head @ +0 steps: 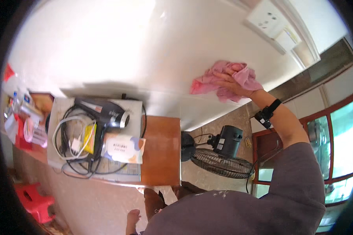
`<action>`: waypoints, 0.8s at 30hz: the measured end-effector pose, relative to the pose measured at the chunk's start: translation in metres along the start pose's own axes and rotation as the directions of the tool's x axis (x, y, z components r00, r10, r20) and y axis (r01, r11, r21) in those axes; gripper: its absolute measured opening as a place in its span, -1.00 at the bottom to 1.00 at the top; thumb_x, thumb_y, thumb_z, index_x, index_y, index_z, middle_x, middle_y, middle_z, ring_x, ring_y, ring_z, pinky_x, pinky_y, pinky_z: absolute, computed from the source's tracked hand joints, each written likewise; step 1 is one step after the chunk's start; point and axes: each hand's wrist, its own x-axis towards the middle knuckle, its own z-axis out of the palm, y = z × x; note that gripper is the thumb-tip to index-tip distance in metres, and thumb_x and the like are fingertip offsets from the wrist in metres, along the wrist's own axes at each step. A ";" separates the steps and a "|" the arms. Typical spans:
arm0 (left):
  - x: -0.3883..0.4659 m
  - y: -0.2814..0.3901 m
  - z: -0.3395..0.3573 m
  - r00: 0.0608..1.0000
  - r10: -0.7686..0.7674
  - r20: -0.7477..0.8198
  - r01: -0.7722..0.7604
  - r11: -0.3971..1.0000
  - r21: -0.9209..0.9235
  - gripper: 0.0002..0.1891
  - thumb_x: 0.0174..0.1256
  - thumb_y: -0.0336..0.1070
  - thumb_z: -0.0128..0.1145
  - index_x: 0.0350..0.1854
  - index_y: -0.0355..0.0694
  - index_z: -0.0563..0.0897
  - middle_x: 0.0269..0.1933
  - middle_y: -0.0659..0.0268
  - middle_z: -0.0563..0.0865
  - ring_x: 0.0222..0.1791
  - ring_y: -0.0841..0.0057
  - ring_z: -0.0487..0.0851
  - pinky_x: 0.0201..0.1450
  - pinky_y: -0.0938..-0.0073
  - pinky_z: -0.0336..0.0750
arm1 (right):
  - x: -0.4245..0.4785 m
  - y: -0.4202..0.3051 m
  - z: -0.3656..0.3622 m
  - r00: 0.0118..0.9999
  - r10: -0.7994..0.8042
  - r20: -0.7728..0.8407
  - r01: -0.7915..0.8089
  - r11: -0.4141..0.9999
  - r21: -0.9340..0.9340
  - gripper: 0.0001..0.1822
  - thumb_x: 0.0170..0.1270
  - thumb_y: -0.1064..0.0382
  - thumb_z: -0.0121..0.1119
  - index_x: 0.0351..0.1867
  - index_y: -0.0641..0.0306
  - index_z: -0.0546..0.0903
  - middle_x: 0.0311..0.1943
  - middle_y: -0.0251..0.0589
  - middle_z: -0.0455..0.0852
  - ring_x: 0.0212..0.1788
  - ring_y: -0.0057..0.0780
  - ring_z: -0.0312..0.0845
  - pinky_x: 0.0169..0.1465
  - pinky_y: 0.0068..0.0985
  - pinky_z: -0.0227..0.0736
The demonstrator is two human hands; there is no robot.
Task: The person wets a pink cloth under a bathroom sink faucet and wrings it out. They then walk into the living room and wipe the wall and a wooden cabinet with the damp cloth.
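Note:
Against the glossy white wall (111,44), my right hand (232,85) presses a crumpled pink cloth (247,77). Folds of the cloth show between and around the fingers. My right arm is stretched out, with a black strap and a small device (267,114) at the wrist. Low in the view, my left hand (133,216) hangs beside my body, away from the furniture. Its fingers look loosely curled, and nothing shows in them.
A wooden table (161,147) stands before me with a hair dryer (103,113), coiled cables (66,123) and a tissue pack (122,148). An electric fan (223,158) is on the floor. A switch panel (272,23) sits upper right, a red stool (36,202) lower left.

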 end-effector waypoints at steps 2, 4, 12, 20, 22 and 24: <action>0.015 0.056 -0.026 0.925 -0.376 -0.059 0.254 0.725 -0.640 -0.80 0.11 -0.25 0.18 -0.33 -0.27 0.54 -0.30 0.19 0.66 -0.38 0.32 0.64 -0.40 0.39 0.51 | -0.039 0.018 0.016 0.930 0.256 -0.262 -0.275 0.961 -0.040 -0.43 0.11 0.01 0.03 0.23 -0.09 0.36 0.33 -0.05 0.18 0.32 0.07 0.07 0.37 -0.14 -0.09; 0.020 0.098 -0.047 0.902 -0.420 -0.100 0.217 0.640 -0.737 -0.79 0.21 -0.25 0.11 -0.24 -0.31 0.56 -0.30 0.21 0.66 -0.47 0.40 0.65 -0.49 0.47 0.51 | -0.081 0.042 0.070 0.605 0.394 -0.691 -0.589 0.806 -0.056 -0.36 0.05 0.00 0.11 0.24 -0.05 0.34 0.33 0.01 0.15 0.32 0.13 0.02 0.37 -0.12 -0.10; 0.060 0.068 -0.054 0.991 -0.004 -0.135 -0.069 0.846 -0.529 -0.73 0.26 -0.29 0.10 -0.08 -0.33 0.51 -0.36 0.15 0.65 -0.40 0.38 0.67 -0.43 0.45 0.57 | -0.113 0.076 0.106 -0.502 0.538 -0.677 -0.862 -0.249 0.441 -0.16 0.21 -0.15 -0.01 0.22 0.65 0.11 0.24 0.37 0.13 0.31 0.16 0.00 0.39 -0.13 -0.21; 0.070 0.116 -0.046 0.976 -0.215 -0.038 0.162 0.827 -0.538 -0.64 0.29 -0.21 0.05 0.05 -0.30 0.48 -0.17 0.16 0.62 -0.29 0.36 0.66 -0.42 0.50 0.55 | -0.013 0.000 0.031 -0.102 0.661 -0.743 -0.738 0.451 0.502 -0.47 -0.05 -0.03 0.23 -0.05 0.14 0.43 0.24 0.03 0.17 0.26 0.12 -0.03 0.24 0.16 -0.18; 0.069 0.135 -0.052 0.977 -0.207 -0.049 0.151 0.837 -0.526 -0.64 0.29 -0.21 0.05 0.05 -0.31 0.48 -0.17 0.16 0.62 -0.29 0.35 0.66 -0.42 0.50 0.55 | -0.049 0.010 0.052 -0.113 0.664 -0.739 -0.752 0.429 0.500 -0.50 -0.10 0.03 0.26 -0.09 0.15 0.47 0.26 -0.08 0.19 0.26 0.08 -0.01 0.24 0.06 -0.13; 0.065 0.142 -0.058 0.976 -0.211 -0.056 0.154 0.846 -0.510 -0.64 0.29 -0.22 0.05 0.05 -0.31 0.48 -0.17 0.15 0.62 -0.28 0.35 0.66 -0.41 0.49 0.55 | -0.042 0.007 0.049 -0.227 0.600 -0.767 -0.756 0.389 0.527 -0.50 -0.17 0.09 0.27 -0.09 0.10 0.50 0.24 -0.15 0.22 0.20 0.00 0.06 0.22 0.00 -0.07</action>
